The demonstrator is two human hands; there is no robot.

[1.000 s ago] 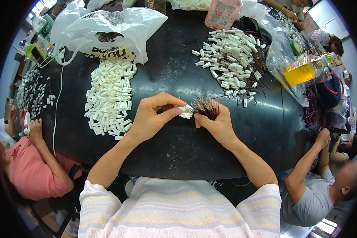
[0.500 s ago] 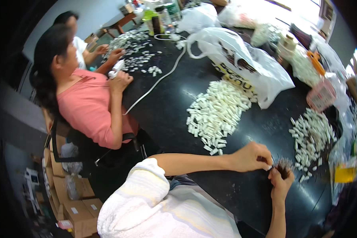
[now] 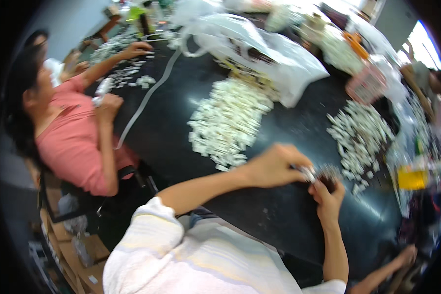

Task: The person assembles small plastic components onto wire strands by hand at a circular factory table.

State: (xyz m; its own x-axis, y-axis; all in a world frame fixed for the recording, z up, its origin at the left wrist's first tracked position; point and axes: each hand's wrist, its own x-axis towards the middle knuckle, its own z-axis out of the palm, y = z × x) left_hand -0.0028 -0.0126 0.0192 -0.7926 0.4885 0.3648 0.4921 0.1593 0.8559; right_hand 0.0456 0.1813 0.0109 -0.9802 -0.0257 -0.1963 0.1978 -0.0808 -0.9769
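Note:
My left hand (image 3: 274, 165) pinches a small white plastic piece (image 3: 308, 173) over the black table (image 3: 289, 215). My right hand (image 3: 327, 196) meets it from below and grips a dark bundle of thin pins (image 3: 328, 174). The two hands touch at the fingertips. A heap of white plastic pieces (image 3: 230, 120) lies just left of my left hand. A second heap of white pieces (image 3: 360, 134) lies to the right of both hands. The picture is blurred by motion.
A person in a pink top (image 3: 73, 137) sits at the left, handling small white parts. White plastic bags (image 3: 274, 59) lie at the back. A pink basket (image 3: 366, 83) and a yellow container (image 3: 411, 179) stand at the right. Another person's hand (image 3: 406, 255) shows at the lower right.
The view has swung to the left and tilted, bringing the person in pink into sight. My hands stay joined on the white piece and the pin bundle.

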